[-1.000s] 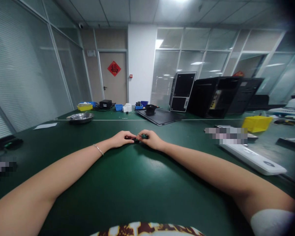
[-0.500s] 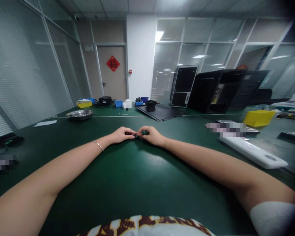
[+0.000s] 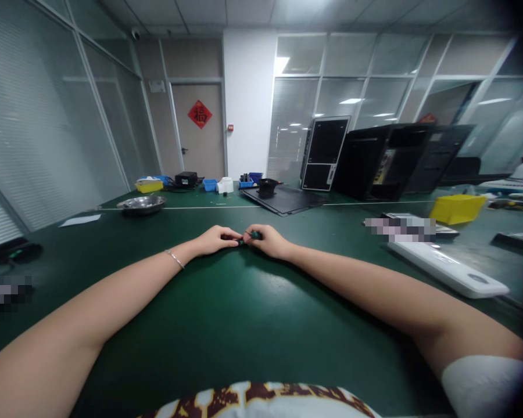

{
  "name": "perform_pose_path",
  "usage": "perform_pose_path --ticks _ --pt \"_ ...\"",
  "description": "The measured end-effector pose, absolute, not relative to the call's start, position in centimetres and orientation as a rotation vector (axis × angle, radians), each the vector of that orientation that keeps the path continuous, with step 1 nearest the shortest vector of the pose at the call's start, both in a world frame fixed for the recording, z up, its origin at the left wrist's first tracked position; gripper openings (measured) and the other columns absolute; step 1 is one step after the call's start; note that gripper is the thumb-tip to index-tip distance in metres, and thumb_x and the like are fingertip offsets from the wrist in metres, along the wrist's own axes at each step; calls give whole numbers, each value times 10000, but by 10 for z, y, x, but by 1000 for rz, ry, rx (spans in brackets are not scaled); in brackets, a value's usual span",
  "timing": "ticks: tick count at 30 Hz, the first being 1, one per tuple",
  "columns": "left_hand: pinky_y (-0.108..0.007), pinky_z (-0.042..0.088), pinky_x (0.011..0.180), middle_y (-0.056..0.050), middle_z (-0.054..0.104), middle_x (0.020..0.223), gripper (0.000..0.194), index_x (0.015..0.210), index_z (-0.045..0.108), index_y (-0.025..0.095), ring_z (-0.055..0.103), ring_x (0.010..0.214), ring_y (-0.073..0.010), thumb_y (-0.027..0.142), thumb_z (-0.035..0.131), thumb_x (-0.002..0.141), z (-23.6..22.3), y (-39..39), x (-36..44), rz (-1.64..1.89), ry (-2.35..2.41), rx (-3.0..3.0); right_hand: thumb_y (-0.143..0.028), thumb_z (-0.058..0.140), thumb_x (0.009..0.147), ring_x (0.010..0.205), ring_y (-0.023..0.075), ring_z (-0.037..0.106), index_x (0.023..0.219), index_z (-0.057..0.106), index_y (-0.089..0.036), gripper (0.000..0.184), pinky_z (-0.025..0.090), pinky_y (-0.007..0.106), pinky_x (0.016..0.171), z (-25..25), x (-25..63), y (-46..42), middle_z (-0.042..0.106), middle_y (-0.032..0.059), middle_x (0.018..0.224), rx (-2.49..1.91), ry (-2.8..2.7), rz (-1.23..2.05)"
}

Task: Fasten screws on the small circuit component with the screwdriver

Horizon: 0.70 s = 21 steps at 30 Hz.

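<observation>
Both hands meet over the middle of the green table [image 3: 244,325]. My left hand [image 3: 215,239] has its thumb and fingers closed on a small black part [image 3: 240,242], mostly hidden by the fingertips. My right hand [image 3: 270,241] pinches a small dark green object [image 3: 256,235], which looks like the handle of a short tool; its tip cannot be made out. The right fingertips touch or nearly touch the black part beside the left fingertips.
Ahead lie a metal bowl [image 3: 143,204], a flat black panel [image 3: 287,200] bearing a black round item [image 3: 267,186], and small blue bins [image 3: 210,184]. Black computer cases [image 3: 366,165] stand at the back right. A white power strip [image 3: 447,270] and a yellow bin [image 3: 458,209] are to the right.
The view has tilted slightly downward since a second ago, so the scene sits higher. Both hands keep their hold; the right fingers have shifted only slightly.
</observation>
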<state>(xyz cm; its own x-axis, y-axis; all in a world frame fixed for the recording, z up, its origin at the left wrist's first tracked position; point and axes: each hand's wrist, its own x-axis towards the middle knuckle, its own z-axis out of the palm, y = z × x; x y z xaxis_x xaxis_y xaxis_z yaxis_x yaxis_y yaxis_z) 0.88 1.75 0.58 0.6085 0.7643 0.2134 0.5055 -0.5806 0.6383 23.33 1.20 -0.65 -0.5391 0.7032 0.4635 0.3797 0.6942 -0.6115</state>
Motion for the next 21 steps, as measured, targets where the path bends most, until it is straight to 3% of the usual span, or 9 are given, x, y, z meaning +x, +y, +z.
perform_pose_path --ticks 14,21 --pt "-299 455 816 -96 726 1017 371 1108 724 132 626 884 -209 354 659 819 4 18 9 673 980 2329 -130 503 785 787 149 598 845 636 -158 149 462 274 778 -5 230 8 668 18 812 -815 -2199 518" --pt "-281 452 775 -91 729 998 386 1145 715 134 610 846 -195 322 671 811 2 21 8 667 997 2336 -158 563 779 801 163 618 837 671 -158 123 464 283 795 -8 232 13 690 17 823 -819 -2211 551"
